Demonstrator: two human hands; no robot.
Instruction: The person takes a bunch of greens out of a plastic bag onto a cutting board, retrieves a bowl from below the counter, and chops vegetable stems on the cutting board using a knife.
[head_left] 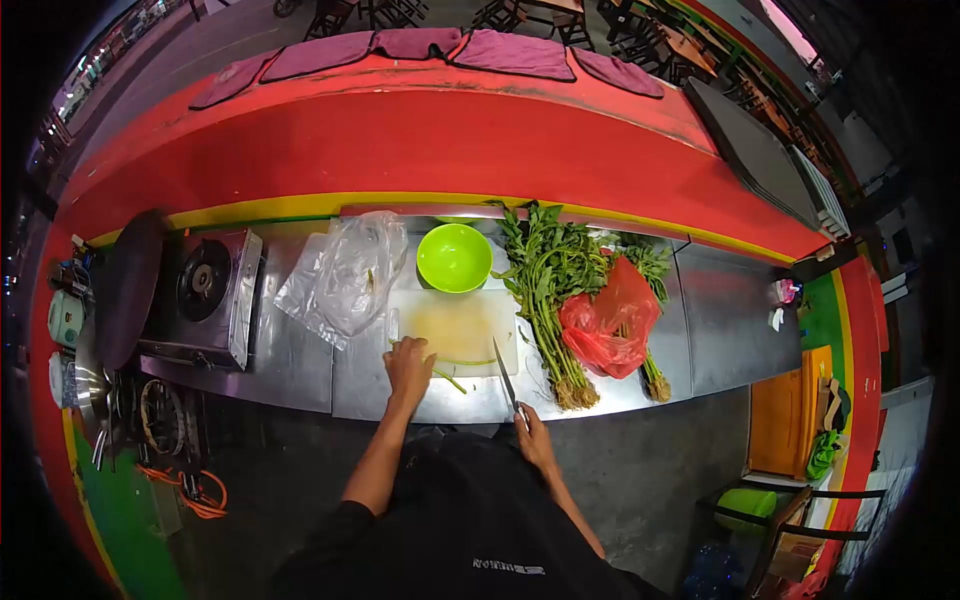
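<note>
My right hand is closed round the handle of a knife, its blade pointing away from me over the right edge of the cutting board. At the board's front left corner, my left hand has its fingers curled down on thin green stems. One stem reaches right across the board toward the blade, and another sticks out toward the front edge. Just behind the board stands a bright green bowl. Leafy greens with roots lie to the knife's right.
A crumpled clear plastic bag lies left of the board. A red plastic bag rests on more greens at right. Farther left is a gas stove. Purple cloths hang over the red wall behind the steel counter.
</note>
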